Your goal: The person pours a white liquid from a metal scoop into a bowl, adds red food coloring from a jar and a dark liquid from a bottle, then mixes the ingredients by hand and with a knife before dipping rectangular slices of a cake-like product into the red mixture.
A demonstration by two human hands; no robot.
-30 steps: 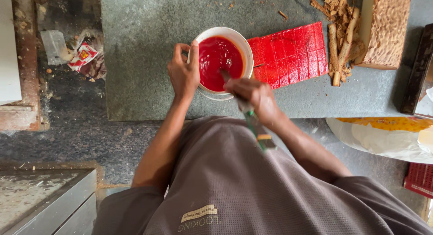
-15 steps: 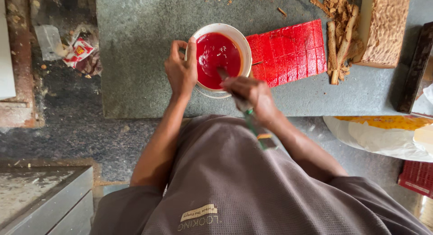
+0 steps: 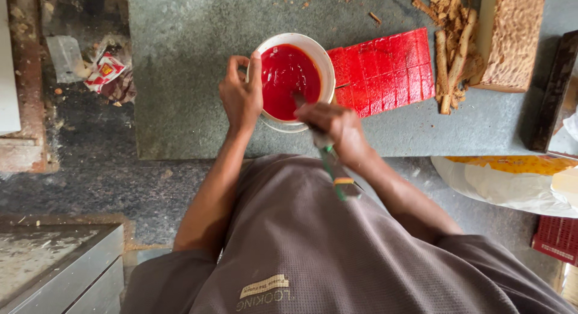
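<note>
A white bowl filled with red liquid stands on a grey stone slab. My left hand grips the bowl's left rim. My right hand holds a green-handled brush, its tip dipped into the red liquid at the bowl's near side. Just right of the bowl lies a red painted block scored into small squares.
Wood scraps and a carved tan block sit at the slab's far right, with a dark bar beyond. A white sack lies at the right; crumpled wrappers litter the floor at left. A metal box stands at lower left.
Both hands and the bowl stay put; the brush tip has shifted slightly within the red liquid, and the view has drifted a little.
</note>
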